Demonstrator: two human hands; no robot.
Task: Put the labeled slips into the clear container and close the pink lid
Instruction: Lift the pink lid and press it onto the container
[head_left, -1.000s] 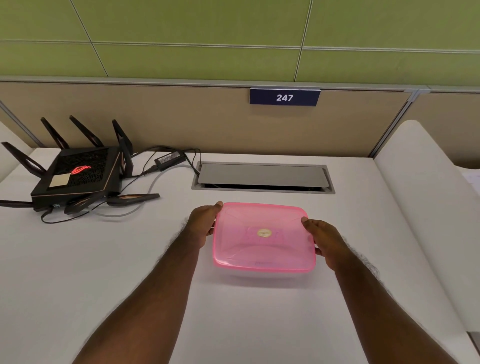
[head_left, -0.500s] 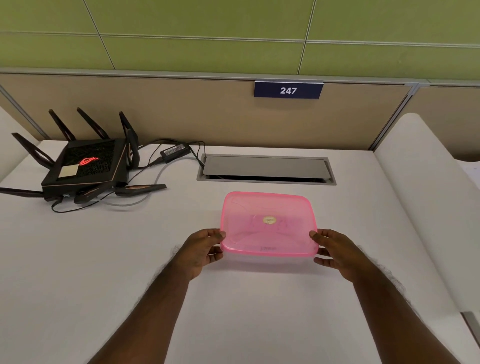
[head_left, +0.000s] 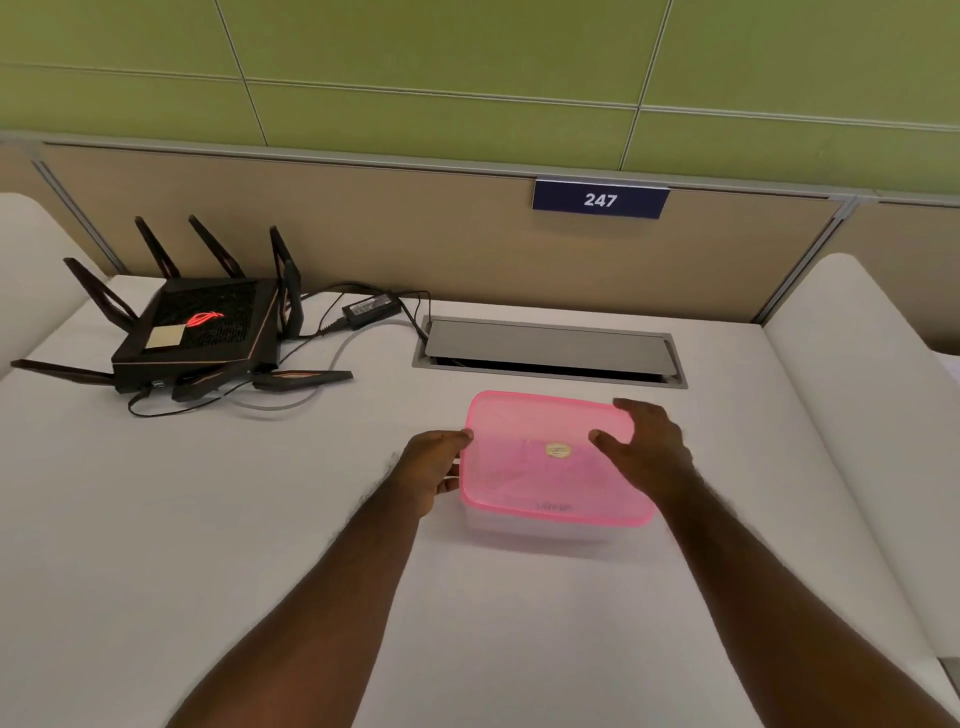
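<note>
Sitting on the white counter (head_left: 156, 545), just in front of the grey cable hatch (head_left: 550, 348): clear container (head_left: 540, 530), pink lid (head_left: 524, 462) on top. Left hand (head_left: 434, 470) grips the container's left edge, thumb on the lid rim, fingers curled below. Right hand (head_left: 649, 452) rests flat on the lid's right side, fingers spread. Slips faintly visible through the lid. Black router (head_left: 202, 332) well left of the container.
</note>
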